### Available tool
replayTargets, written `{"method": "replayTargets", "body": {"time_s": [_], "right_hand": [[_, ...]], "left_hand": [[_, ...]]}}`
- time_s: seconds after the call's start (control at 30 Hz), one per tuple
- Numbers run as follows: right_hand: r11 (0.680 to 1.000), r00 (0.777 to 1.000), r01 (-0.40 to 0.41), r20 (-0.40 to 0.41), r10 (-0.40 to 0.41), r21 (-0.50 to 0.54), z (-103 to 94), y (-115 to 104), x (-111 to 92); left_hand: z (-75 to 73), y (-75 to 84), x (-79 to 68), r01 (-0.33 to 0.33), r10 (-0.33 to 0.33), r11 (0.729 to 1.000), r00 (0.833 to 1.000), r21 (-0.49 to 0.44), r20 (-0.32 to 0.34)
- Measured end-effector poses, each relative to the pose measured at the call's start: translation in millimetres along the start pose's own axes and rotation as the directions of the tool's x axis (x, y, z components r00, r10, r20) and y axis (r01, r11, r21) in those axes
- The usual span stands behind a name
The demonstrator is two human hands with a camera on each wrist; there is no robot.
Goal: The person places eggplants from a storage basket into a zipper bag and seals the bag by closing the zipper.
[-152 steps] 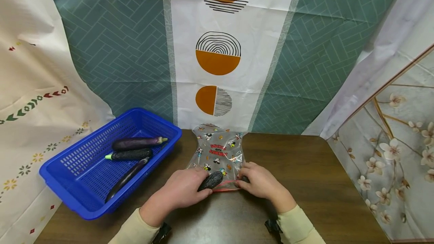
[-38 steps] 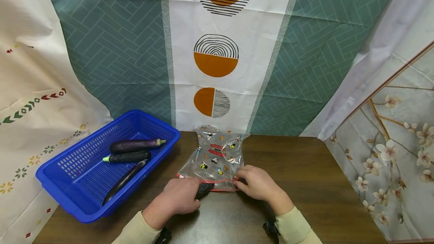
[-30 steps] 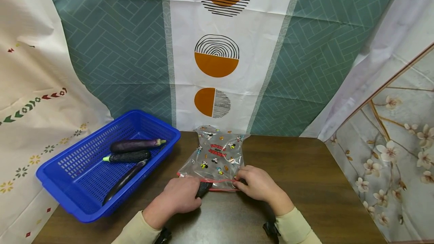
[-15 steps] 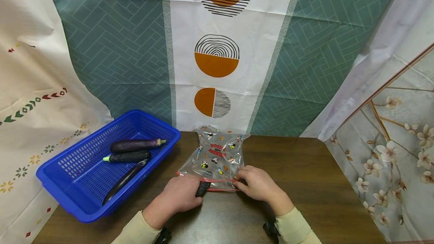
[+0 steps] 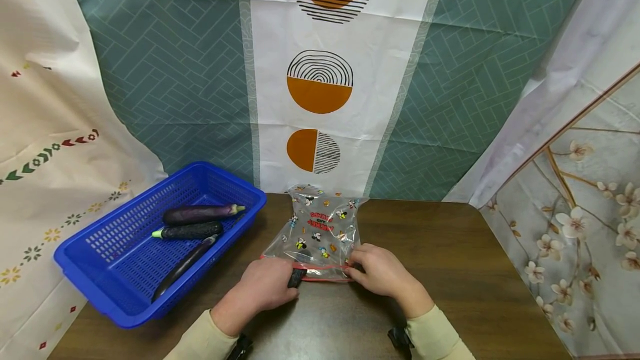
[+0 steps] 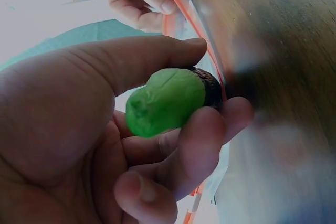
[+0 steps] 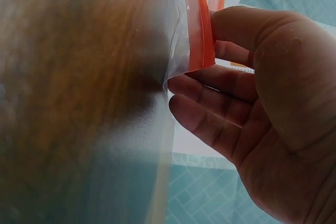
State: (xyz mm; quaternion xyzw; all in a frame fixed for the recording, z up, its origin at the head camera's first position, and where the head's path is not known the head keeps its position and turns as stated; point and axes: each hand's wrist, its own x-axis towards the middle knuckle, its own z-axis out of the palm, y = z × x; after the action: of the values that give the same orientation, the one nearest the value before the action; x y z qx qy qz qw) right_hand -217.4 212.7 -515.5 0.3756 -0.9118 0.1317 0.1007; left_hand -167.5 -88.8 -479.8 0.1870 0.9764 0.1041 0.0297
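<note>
A dark, speckled zucchini with a pale green stem end is in my left hand, between thumb and curled fingers. Its far end points into the mouth of a clear zip bag printed with cartoon figures and lying on the table. How far inside it reaches is hard to see. My right hand pinches the right corner of the bag's red zip edge between thumb and fingers. In the left wrist view the red edge runs just beyond the zucchini.
To the left stands a blue slotted basket. In it lie a purple eggplant, another dark zucchini with a green tip and a slim dark eggplant. A patterned cloth hangs behind the brown wooden table.
Five seconds ago the zucchini lay above the bag's edge; my left hand then lowered it to the mouth. Over the last second less of it shows beside my hand. The right hand keeps its place.
</note>
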Motion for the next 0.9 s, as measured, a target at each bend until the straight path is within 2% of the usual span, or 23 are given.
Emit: {"method": "replayTargets", "body": {"time_s": [0.3,0.6,0.9], "right_hand": [[1.000,1.000,0.002,0.024,-0.002,0.012,-0.6,2.1,0.4],[0.998,0.995,-0.029,0.094,0.024,0.050,-6.3,1.5,-0.6],[0.998,0.993,-0.036,0.115,0.030,0.055,-6.9,2.0,-1.8]], "left_hand": [[0.3,0.0,-0.2,0.029,-0.028,0.999,0.999,-0.019,0.027],[-0.6,2.6,-2.5,0.048,-0.047,0.998,0.999,-0.032,0.025],[-3.9,2.1,-4.3,0.095,-0.090,0.994,0.991,-0.048,0.098]]}}
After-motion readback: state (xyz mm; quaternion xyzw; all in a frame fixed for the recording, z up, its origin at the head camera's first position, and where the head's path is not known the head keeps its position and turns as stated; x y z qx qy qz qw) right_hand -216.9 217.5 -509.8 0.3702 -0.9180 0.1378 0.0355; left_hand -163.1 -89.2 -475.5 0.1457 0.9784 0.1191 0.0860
